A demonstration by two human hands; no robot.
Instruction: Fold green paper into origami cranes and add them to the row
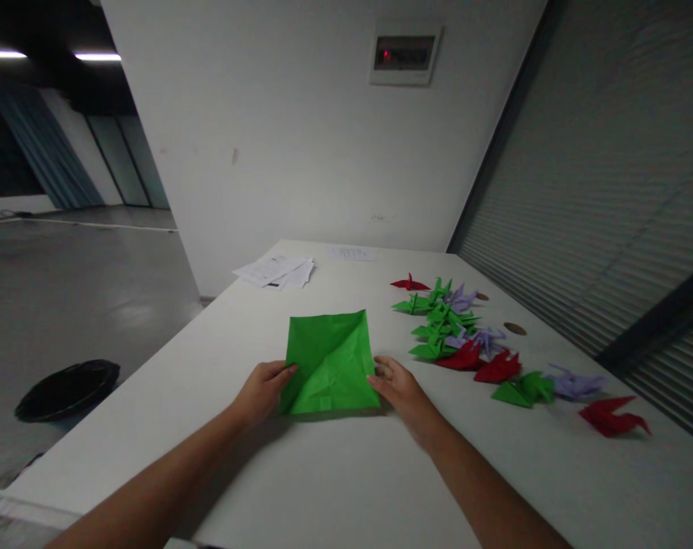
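Note:
A creased square of green origami paper (330, 358) is held up at a tilt just over the white table (232, 488). My left hand (266, 387) pinches its left edge between thumb and fingers. On the opposite edge, my right hand (399, 390) grips the same sheet, thumb in front and fingers curled behind. Fold lines run across the paper, and its upper right corner stands a little higher.
Folded paper cranes in green (437, 347), red (498, 367) and lilac (575, 383) cover the table's right side beside the blinds (586, 191). Printed sheets (274, 268) lie at the back left. A black-lined bin (65, 390) stands on the floor at left.

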